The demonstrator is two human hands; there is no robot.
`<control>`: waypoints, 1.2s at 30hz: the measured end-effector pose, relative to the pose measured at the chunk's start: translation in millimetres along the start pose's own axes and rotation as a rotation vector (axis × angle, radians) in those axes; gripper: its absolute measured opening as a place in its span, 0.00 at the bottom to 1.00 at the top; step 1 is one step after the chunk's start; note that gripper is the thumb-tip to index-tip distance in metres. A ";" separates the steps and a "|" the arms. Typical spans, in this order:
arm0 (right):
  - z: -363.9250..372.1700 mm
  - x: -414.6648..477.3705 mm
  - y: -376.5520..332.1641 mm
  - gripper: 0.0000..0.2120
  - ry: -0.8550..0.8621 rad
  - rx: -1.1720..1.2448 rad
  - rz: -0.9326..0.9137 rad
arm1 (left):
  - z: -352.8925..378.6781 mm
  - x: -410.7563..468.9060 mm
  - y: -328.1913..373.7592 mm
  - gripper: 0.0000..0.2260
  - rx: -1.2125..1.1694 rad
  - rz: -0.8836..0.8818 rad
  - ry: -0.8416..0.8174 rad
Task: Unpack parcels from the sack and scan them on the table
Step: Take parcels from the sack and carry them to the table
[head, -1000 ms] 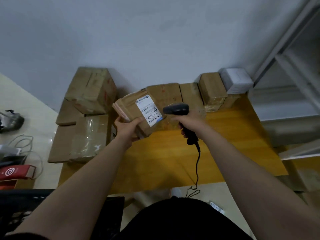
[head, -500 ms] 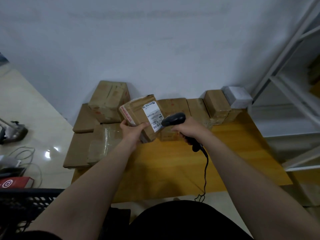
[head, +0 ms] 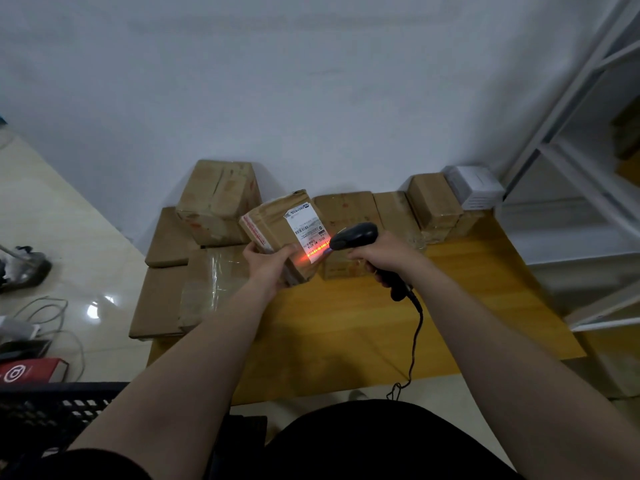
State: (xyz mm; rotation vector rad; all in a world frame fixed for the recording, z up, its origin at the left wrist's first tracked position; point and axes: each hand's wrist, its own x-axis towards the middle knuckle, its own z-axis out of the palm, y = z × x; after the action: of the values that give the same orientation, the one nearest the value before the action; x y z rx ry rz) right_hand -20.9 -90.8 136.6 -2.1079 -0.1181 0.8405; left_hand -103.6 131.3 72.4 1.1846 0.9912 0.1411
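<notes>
My left hand [head: 268, 265] grips a brown cardboard parcel [head: 277, 223] from below and holds it tilted above the yellow wooden table [head: 346, 334]. A white shipping label [head: 304, 225] faces up on the parcel. My right hand [head: 384, 254] holds a black corded barcode scanner [head: 353, 235], its head almost touching the label. A red-orange scan line glows across the lower end of the label. The sack is not in view.
Several brown parcels [head: 349, 209] line the table's back edge against the wall, with larger boxes [head: 218, 199] stacked at the left. A white box [head: 474, 185] sits at the back right beside a white shelf frame [head: 571, 188]. A black crate [head: 52, 410] stands at lower left.
The scanner's red light has come on across the label. Parcel and scanner stay close together in my hands; the view has shifted slightly.
</notes>
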 end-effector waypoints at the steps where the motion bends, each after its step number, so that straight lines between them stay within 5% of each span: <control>1: -1.4 1.4 1.4 0.13 0.000 -0.004 0.002 | 2.6 1.4 -1.0 0.50 0.009 -0.001 0.000; 16: -65.1 51.4 57.2 0.14 0.087 -0.006 0.134 | 82.0 30.7 -11.3 0.49 0.128 0.011 -0.056; 23: -107.0 93.3 145.7 0.03 0.178 -0.116 0.335 | 128.9 33.0 -26.3 0.49 0.225 -0.033 -0.183; 30: -104.0 122.3 254.2 0.13 0.087 0.126 0.650 | 144.5 40.0 -68.4 0.42 0.269 -0.168 -0.263; 36: -101.4 149.5 298.1 0.05 0.105 0.154 0.732 | 153.5 44.8 -103.1 0.48 0.333 -0.243 -0.276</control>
State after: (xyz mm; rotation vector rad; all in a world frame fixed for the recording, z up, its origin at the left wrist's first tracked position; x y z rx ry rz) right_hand 94.9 -296.4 -119.9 -2.0443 0.7915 1.1012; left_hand -8.6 5.1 -33.5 1.3308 0.9249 -0.3847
